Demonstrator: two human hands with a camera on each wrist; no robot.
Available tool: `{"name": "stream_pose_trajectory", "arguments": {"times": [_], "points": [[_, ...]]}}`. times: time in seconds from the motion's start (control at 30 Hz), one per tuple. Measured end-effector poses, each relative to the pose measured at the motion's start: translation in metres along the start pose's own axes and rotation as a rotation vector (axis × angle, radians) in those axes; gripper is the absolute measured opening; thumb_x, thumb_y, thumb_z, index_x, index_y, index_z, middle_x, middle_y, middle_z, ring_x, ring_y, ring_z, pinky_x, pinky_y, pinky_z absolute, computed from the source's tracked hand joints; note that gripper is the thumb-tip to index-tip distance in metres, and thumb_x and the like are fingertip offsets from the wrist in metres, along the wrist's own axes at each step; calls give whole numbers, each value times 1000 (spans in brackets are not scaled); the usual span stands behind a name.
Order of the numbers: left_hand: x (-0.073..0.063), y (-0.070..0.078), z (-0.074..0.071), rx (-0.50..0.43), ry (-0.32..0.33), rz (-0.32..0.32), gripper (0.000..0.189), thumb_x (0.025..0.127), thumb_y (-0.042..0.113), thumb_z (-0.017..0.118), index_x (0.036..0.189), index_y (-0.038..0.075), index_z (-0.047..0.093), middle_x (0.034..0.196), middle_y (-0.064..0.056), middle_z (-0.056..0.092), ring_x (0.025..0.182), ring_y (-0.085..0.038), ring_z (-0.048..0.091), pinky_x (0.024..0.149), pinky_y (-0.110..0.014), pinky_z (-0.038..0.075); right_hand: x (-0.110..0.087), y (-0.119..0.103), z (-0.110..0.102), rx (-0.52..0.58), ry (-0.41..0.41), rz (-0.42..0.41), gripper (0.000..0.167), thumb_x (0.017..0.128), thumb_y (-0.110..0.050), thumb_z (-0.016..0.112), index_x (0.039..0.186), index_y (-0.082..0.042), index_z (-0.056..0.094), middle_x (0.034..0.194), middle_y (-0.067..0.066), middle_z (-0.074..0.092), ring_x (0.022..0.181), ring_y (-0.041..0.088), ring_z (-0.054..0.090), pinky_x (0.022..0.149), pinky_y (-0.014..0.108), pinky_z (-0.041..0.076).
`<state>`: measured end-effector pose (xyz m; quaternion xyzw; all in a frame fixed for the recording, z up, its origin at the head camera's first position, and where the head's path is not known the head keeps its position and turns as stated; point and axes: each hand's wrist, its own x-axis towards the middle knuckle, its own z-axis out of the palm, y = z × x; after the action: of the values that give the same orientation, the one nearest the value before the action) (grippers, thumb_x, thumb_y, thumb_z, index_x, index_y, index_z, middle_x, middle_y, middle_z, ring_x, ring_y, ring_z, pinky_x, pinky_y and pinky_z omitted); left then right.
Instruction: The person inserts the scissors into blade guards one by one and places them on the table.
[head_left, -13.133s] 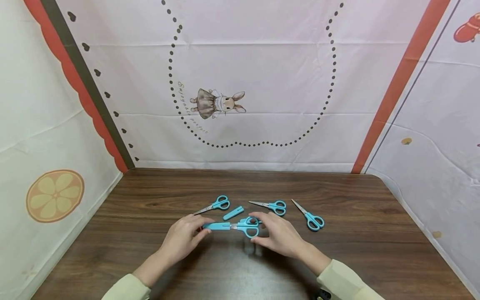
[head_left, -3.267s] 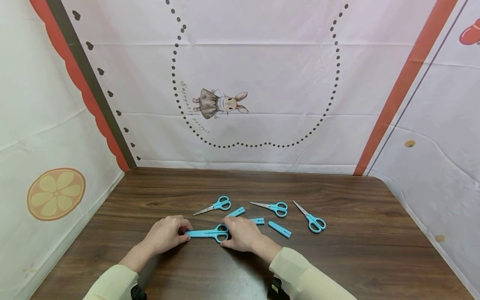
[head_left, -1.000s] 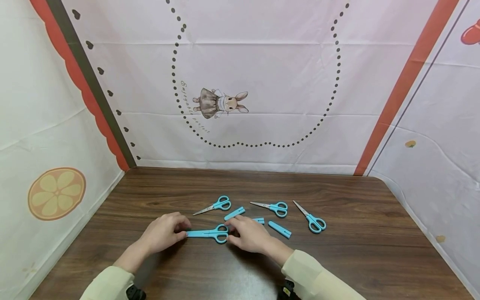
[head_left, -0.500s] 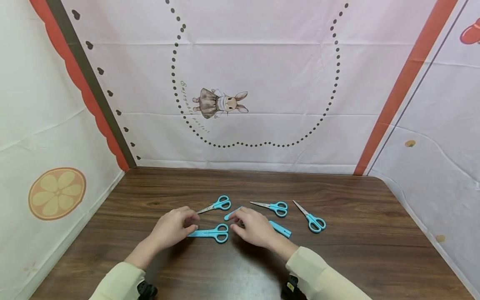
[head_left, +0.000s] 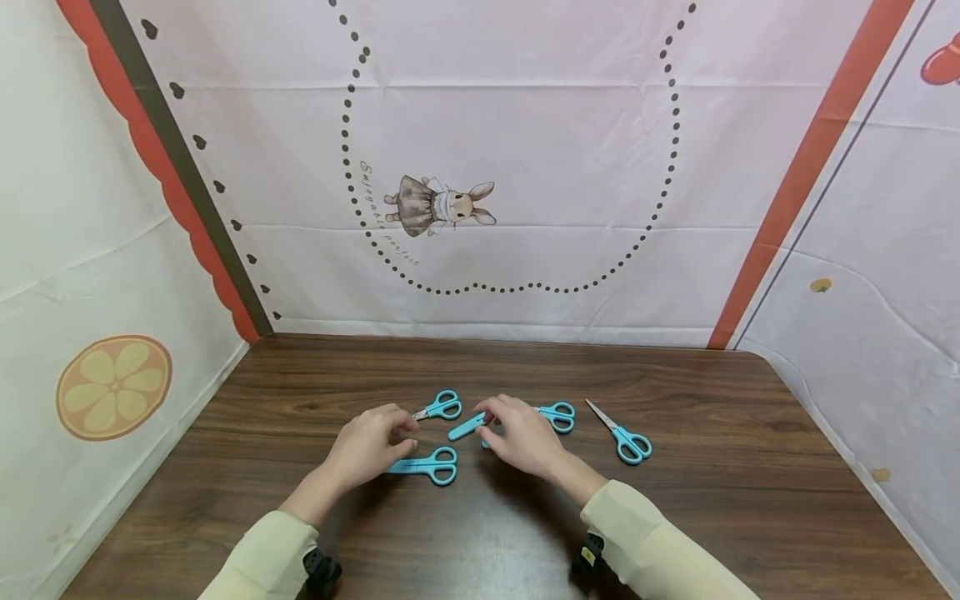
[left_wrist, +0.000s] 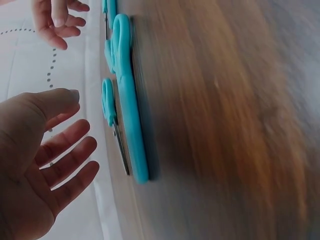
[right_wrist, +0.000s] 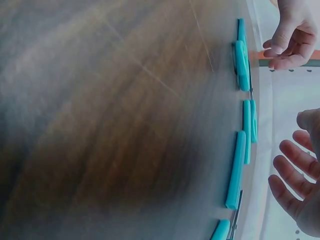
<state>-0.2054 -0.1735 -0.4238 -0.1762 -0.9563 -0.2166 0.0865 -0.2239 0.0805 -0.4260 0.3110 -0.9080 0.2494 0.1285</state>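
Turquoise scissors (head_left: 441,467) lie on the table with their blades inside a turquoise sheath. My left hand (head_left: 367,447) hovers over the sheath's far-left end, fingers loosely bent and holding nothing. The left wrist view shows this hand (left_wrist: 47,160) apart from the sheathed scissors (left_wrist: 131,110). My right hand (head_left: 528,440) is over a loose sheath (head_left: 467,427), its fingertips overlapping one end of it. In the right wrist view, this hand (right_wrist: 302,175) is spread and holds nothing, with loose sheaths (right_wrist: 236,170) lying below. In the head view it mostly hides the other sheaths.
Bare-bladed scissors (head_left: 442,406) lie behind the left hand. Another pair (head_left: 558,417) is partly covered by the right hand, and a third pair (head_left: 628,443) lies further right. A printed cloth (head_left: 570,208) hangs along the back edge of the wooden table (head_left: 300,392).
The scissors went from partly inserted to fully sheathed, shifting left. Both hands then let go of them. My left hand rose rightward; my right hand moved back and right, over the loose sheaths.
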Motion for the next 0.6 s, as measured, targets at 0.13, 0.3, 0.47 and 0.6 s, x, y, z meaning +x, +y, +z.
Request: {"name": "stream_pose_trajectory", "arguments": {"times": [0.13, 0.3, 0.47, 0.6], "points": [[6, 6, 4, 2, 21, -11, 14, 74, 24, 76, 86, 22, 68, 86, 11, 61, 78, -9, 62, 63, -31, 49, 2, 4, -2, -2, -1, 34, 24, 86, -23, 64, 109, -17, 63, 94, -3, 62, 82, 11, 61, 62, 23, 46], [11, 12, 10, 5, 7, -51, 13, 75, 24, 75, 85, 23, 68, 85, 11, 61, 77, -10, 61, 62, -30, 48, 3, 7, -5, 30, 28, 48, 23, 85, -20, 66, 108, -17, 64, 94, -1, 63, 85, 16, 61, 66, 28, 48], [16, 17, 16, -7, 0, -85, 12, 75, 24, 75, 85, 23, 68, 84, 9, 61, 76, -10, 60, 61, -30, 47, 5, 12, -5, 17, 32, 57, 24, 86, -23, 65, 108, -17, 64, 94, -3, 62, 86, 15, 60, 67, 28, 47], [21, 20, 20, -6, 3, -99, 12, 75, 25, 75, 86, 23, 69, 83, 9, 61, 75, -9, 61, 60, -29, 47, 6, 15, -6, 12, 39, 65, 23, 86, -24, 65, 107, -17, 64, 93, -3, 62, 86, 14, 60, 68, 29, 48]]}}
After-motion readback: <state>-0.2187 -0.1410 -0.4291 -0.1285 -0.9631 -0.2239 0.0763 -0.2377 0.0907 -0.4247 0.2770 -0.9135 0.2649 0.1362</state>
